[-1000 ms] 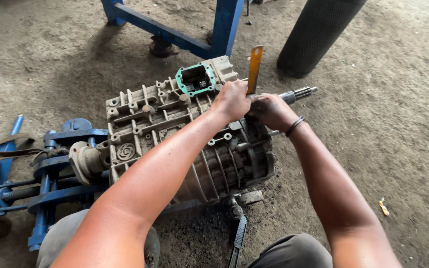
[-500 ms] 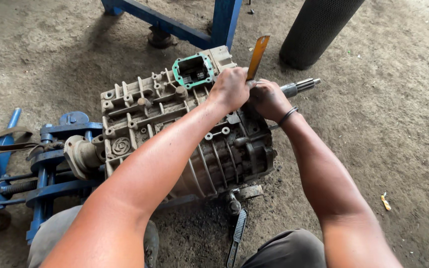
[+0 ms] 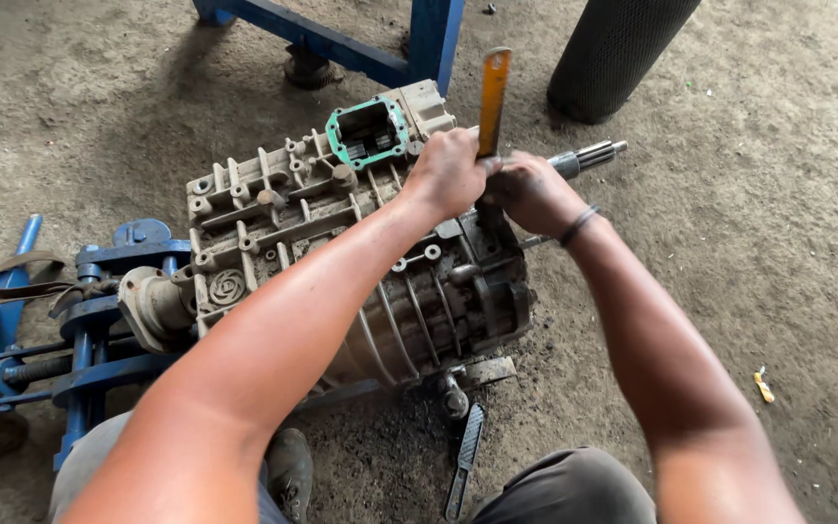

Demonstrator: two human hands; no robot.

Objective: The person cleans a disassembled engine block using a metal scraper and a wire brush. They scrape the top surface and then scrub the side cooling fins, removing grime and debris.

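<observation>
A dirty grey gearbox [image 3: 341, 262] lies on its side on the dirt floor, with a green-gasketed square opening [image 3: 368, 131] on top and a splined shaft [image 3: 589, 155] sticking out to the right. My left hand [image 3: 450, 173] and my right hand [image 3: 531, 192] are both closed around the lower part of a flat orange-yellow tool [image 3: 493, 92]. It stands nearly upright above the housing's right end, beside the shaft. Its lower end is hidden by my fingers.
A blue jack or cradle [image 3: 80, 330] supports the gearbox's left end. A blue steel frame [image 3: 361, 44] stands behind it, next to a black ribbed cylinder [image 3: 618, 49]. A ridged pedal-like piece [image 3: 466, 456] lies near my knees. A small yellow scrap [image 3: 763, 385] is on the right.
The orange tool has swung from leaning right back to nearly upright, with both hands staying on it. The view has shifted slightly.
</observation>
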